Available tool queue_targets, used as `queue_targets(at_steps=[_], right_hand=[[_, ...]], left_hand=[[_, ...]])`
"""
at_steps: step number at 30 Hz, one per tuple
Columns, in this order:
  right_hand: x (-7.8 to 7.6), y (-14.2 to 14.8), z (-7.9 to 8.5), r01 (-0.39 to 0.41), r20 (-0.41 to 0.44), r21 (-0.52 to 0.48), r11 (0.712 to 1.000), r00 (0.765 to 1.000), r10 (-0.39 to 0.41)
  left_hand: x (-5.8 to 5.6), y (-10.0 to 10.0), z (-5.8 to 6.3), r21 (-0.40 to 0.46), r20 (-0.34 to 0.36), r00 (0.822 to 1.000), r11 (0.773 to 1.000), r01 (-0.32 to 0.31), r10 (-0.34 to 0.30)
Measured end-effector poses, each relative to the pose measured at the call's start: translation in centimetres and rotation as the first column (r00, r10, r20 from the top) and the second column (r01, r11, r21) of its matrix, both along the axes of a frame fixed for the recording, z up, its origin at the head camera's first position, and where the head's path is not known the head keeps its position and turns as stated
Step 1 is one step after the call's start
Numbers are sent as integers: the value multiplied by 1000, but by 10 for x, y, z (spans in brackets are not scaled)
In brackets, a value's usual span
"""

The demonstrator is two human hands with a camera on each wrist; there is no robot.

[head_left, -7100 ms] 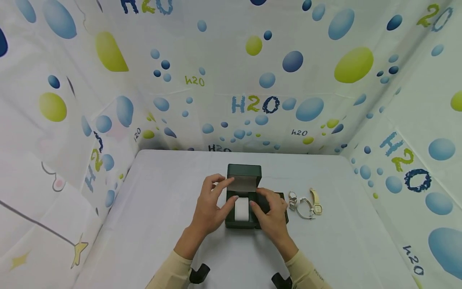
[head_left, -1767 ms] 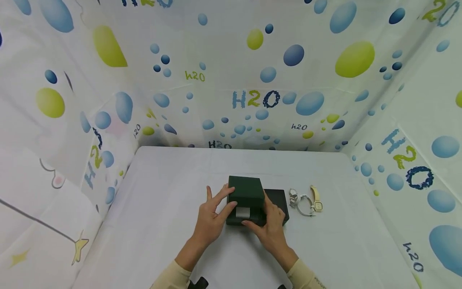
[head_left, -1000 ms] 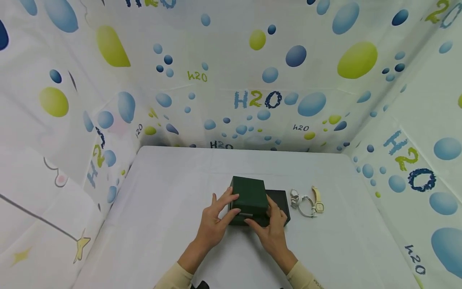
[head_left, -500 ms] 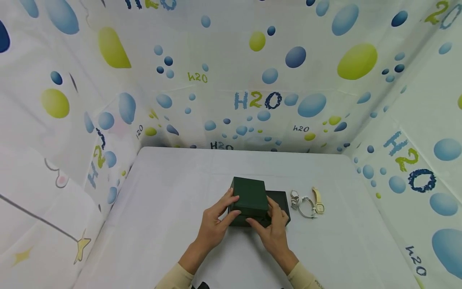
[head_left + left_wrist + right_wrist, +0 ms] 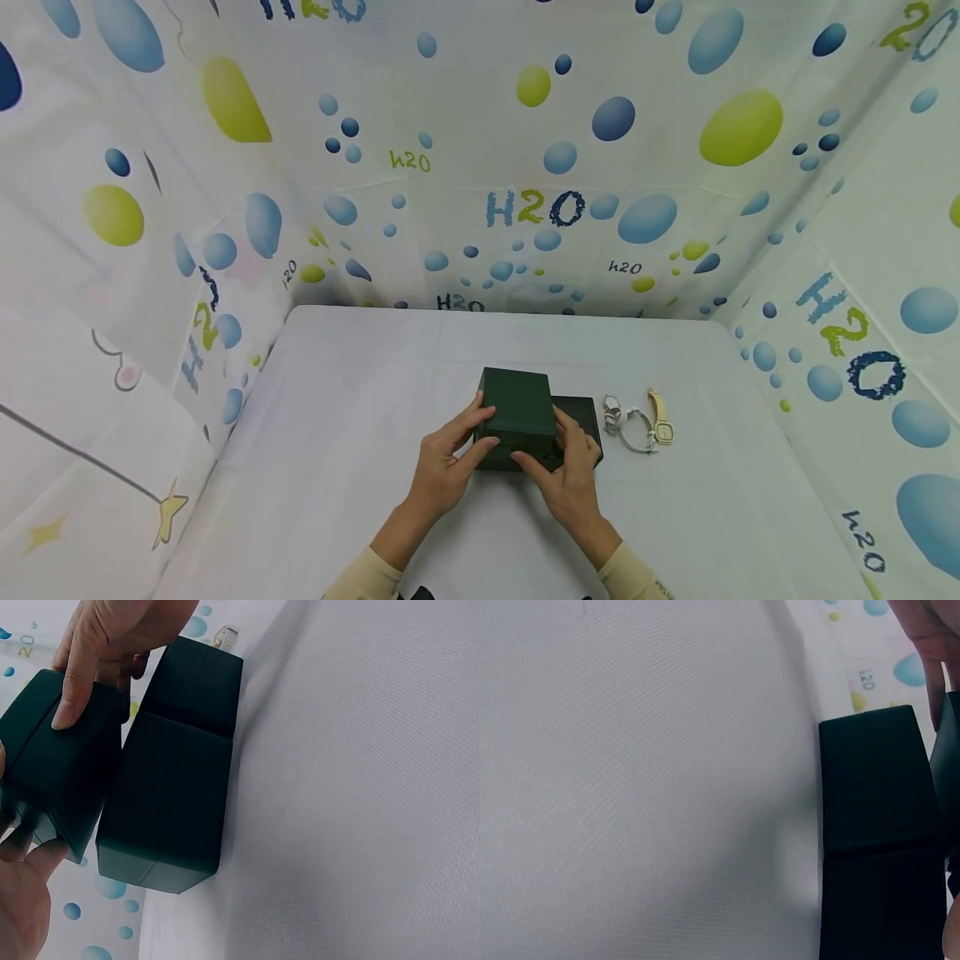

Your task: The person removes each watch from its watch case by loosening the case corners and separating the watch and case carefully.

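A dark green watch box has its lid down in the head view. My left hand grips its left side, thumb at the front and fingers along the side. On the other side my right hand holds it, with the thumb low at the front. The left wrist view shows this upper box over two more green boxes side by side on the table, a longer box and its neighbour. From above, the right-hand lower box shows partly; the left one is mostly hidden.
To the right of the boxes lie a gold watch, a silver watch and another silver-toned watch. A white cloth covers the table. Patterned curtains stand at the back and both sides.
Earlier the lid stood up and a white cushion showed inside. Both hands stayed at the box while the lid came down over the cushion. Over the last half second almost nothing moved.
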State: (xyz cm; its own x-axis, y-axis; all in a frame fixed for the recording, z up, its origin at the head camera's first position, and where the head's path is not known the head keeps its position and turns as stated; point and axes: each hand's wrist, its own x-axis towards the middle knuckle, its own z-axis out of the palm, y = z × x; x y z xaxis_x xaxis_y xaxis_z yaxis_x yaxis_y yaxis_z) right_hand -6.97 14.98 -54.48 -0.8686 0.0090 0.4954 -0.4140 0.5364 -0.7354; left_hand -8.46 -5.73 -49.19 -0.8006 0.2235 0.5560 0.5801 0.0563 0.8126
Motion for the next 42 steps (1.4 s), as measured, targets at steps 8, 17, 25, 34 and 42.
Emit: queue_targets(at_steps=[8,17,25,34,42], right_hand=[[0,-1,2,0,12,14,1000,1000,0],[0,-1,3,12,33,20,1000,999,-13],[-2,-2,4,9,-19,42,999,1000,-9],[-4,-4,7,17,-27,60,998,1000,-15],[-8,-13,14,5,-52,90,996,999,0]], left_hand=[[0,-2,-2,16,45,999,1000,17,-18],[0,-3,-1,6,40,999,1000,11,-11],[1,-2,-1,4,44,999,1000,-16,16],[1,-2,0,16,27,999,999,-45,45],[2,-14,4,18,-5,997,997,-79,79]])
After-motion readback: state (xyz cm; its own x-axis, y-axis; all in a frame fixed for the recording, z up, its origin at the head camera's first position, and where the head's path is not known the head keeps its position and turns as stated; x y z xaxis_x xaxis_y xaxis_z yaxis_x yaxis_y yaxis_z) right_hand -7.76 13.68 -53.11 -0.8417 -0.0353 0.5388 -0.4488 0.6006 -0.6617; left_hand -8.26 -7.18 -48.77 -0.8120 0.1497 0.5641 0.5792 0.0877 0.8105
